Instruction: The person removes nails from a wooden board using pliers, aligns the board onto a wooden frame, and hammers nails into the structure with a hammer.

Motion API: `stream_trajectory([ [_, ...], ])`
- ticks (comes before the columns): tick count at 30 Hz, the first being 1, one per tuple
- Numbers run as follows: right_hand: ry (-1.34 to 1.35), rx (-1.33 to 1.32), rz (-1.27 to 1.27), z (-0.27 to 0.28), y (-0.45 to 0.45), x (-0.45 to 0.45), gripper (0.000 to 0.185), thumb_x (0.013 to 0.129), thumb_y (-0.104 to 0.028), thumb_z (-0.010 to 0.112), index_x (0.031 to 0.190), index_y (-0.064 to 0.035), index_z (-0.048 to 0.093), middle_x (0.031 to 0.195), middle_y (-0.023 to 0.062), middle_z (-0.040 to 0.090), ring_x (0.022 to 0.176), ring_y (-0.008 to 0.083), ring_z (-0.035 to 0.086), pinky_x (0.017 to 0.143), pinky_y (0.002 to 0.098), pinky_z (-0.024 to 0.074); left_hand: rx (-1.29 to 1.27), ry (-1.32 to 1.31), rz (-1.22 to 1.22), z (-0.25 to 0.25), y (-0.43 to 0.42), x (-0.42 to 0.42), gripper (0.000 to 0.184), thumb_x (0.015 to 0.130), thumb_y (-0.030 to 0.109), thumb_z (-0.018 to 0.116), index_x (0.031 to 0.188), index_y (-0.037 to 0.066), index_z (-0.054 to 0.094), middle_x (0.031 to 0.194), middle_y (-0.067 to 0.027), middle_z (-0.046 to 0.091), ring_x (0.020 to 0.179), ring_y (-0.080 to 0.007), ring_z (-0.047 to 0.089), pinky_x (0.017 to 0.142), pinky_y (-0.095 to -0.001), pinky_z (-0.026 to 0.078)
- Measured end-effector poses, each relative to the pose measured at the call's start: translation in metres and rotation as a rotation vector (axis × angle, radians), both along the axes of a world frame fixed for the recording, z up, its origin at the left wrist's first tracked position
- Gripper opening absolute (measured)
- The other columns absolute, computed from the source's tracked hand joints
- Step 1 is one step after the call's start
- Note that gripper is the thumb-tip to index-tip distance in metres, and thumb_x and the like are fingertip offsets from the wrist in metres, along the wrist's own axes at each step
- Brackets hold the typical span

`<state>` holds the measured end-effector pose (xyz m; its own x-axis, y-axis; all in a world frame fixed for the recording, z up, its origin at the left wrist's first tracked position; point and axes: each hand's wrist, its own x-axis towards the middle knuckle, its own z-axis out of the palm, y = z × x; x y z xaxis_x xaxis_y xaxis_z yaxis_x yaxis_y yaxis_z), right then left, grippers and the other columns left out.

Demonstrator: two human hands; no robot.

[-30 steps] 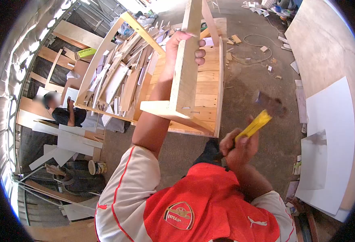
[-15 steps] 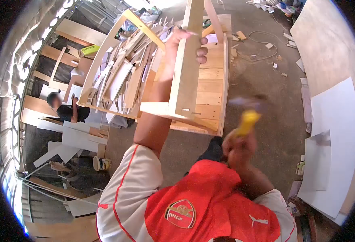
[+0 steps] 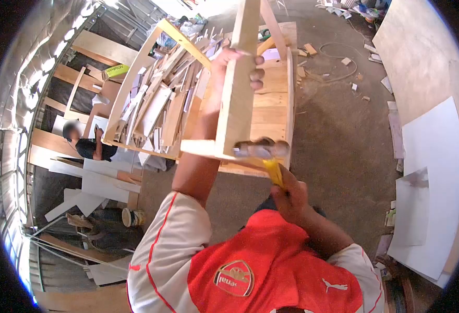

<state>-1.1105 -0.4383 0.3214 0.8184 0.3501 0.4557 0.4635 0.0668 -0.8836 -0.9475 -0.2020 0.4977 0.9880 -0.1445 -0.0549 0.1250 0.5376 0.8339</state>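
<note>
My left hand point(image 3: 226, 61) is wrapped round a thick wooden beam point(image 3: 238, 104), its fingertips showing on the right face. In my right hand point(image 3: 293, 196) is a claw hammer point(image 3: 274, 173) with a yellow handle. Its metal head lies over the near end of the beam, by the joint with a short crosspiece point(image 3: 199, 147); whether it touches the wood I cannot tell. Under the beam is a slatted wooden surface point(image 3: 272, 112), partly hidden by the beam and my left arm.
Offcuts point(image 3: 159, 112) are heaped left of the beam, beside a curved wooden frame point(image 3: 119, 94). A person point(image 3: 91, 146) in dark clothing works at the far left. White panels point(image 3: 433, 198) lie on the right. A cord point(image 3: 339, 78) and scraps lie on the floor.
The hammer has swung left from the beam's right side to its near end, my right hand moving with it. My left hand keeps its hold on the beam, slightly lower in view.
</note>
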Motion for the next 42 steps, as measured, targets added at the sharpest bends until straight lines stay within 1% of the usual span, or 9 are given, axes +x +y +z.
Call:
stream_trajectory([
  [6, 0.585, 1.010, 0.412, -0.009, -0.011, 0.009, 0.031, 0.096, -0.027, 0.063, 0.121, -0.0102, 0.064, 0.070, 0.0056, 0.058, 0.055, 0.0187, 0.052, 0.051, 0.0393, 0.0460, 0.044, -0.011, 0.052, -0.001, -0.008, -0.001, 0.036, 0.082, 0.036, 0.061, 0.104, 0.009, 0.052, 0.096, -0.0112, 0.057, 0.070, -0.0202, 0.049, 0.057, -0.0342, 0.043],
  [10, 0.038, 0.433, 0.142, 0.018, 0.009, 0.003, 0.041, 0.101, -0.033, 0.060, 0.134, -0.0098, 0.060, 0.072, 0.0058, 0.057, 0.053, 0.0168, 0.053, 0.047, 0.0402, 0.0449, -0.007, -0.027, -0.016, -0.002, -0.002, 0.001, 0.050, 0.084, 0.033, 0.060, 0.123, 0.003, 0.052, 0.103, -0.0153, 0.056, 0.074, -0.0192, 0.048, 0.059, -0.0292, 0.044],
  [16, 0.489, 1.186, 0.209, 0.012, -0.017, -0.001, 0.048, 0.098, -0.028, 0.065, 0.142, -0.0119, 0.054, 0.087, 0.0149, 0.068, 0.063, 0.0253, 0.058, 0.058, 0.0412, 0.0509, -0.031, -0.033, -0.018, -0.006, -0.002, 0.000, 0.048, 0.084, 0.032, 0.060, 0.122, 0.003, 0.052, 0.101, -0.0163, 0.056, 0.074, -0.0207, 0.048, 0.059, -0.0303, 0.043],
  [21, 0.198, 0.169, 0.164, 0.018, 0.019, -0.006, 0.052, 0.098, -0.027, 0.065, 0.144, -0.0084, 0.052, 0.082, 0.0134, 0.066, 0.055, 0.0220, 0.053, 0.049, 0.0382, 0.0454, -0.027, -0.031, -0.050, -0.014, 0.002, -0.009, 0.049, 0.084, 0.031, 0.059, 0.123, 0.002, 0.052, 0.101, -0.0165, 0.056, 0.075, -0.0211, 0.049, 0.059, -0.0309, 0.043],
  [24, 0.118, 0.088, -0.084, -0.012, 0.005, -0.004, 0.035, 0.104, -0.031, 0.057, 0.128, -0.0060, 0.060, 0.067, 0.0059, 0.058, 0.052, 0.0153, 0.053, 0.046, 0.0333, 0.0445, -0.020, -0.032, -0.005, -0.007, 0.005, -0.005, 0.050, 0.085, 0.032, 0.059, 0.124, 0.001, 0.051, 0.101, -0.0164, 0.056, 0.075, -0.0207, 0.049, 0.059, -0.0306, 0.043],
  [28, 0.392, 0.978, 0.104, 0.013, -0.012, 0.004, 0.030, 0.103, -0.026, 0.056, 0.124, -0.0051, 0.060, 0.071, 0.0063, 0.060, 0.054, 0.0141, 0.054, 0.046, 0.0323, 0.0449, 0.008, -0.035, -0.012, -0.004, -0.002, -0.001, 0.055, 0.084, 0.035, 0.059, 0.127, 0.001, 0.049, 0.102, -0.0152, 0.055, 0.075, -0.0200, 0.048, 0.059, -0.0300, 0.043],
  [33, 0.188, 0.069, 0.101, 0.025, 0.009, -0.009, 0.047, 0.099, -0.034, 0.064, 0.137, -0.0077, 0.057, 0.081, 0.0132, 0.067, 0.057, 0.0262, 0.060, 0.050, 0.0405, 0.0498, -0.034, -0.007, -0.115, -0.006, 0.012, -0.001, 0.054, 0.085, 0.034, 0.059, 0.126, 0.002, 0.048, 0.102, -0.0138, 0.053, 0.076, -0.0198, 0.048, 0.059, -0.0303, 0.043],
  [38, 0.345, 0.839, 0.042, 0.005, -0.017, -0.001, 0.050, 0.099, -0.034, 0.063, 0.143, -0.0117, 0.052, 0.075, 0.0132, 0.062, 0.058, 0.0257, 0.060, 0.051, 0.0398, 0.0496, -0.008, -0.018, -0.075, -0.005, 0.004, -0.002, 0.049, 0.086, 0.033, 0.059, 0.124, 0.003, 0.049, 0.101, -0.0139, 0.052, 0.076, -0.0199, 0.047, 0.060, -0.0303, 0.044],
  [42, 0.059, 0.478, 0.098, 0.010, 0.024, -0.016, 0.060, 0.099, -0.041, 0.064, 0.147, -0.0096, 0.042, 0.069, 0.0042, 0.054, 0.050, 0.0171, 0.051, 0.043, 0.0345, 0.0431, -0.088, 0.014, -0.085, -0.008, 0.003, -0.004, 0.046, 0.086, 0.032, 0.059, 0.122, 0.004, 0.050, 0.101, -0.0135, 0.052, 0.076, -0.0201, 0.047, 0.061, -0.0303, 0.043],
])
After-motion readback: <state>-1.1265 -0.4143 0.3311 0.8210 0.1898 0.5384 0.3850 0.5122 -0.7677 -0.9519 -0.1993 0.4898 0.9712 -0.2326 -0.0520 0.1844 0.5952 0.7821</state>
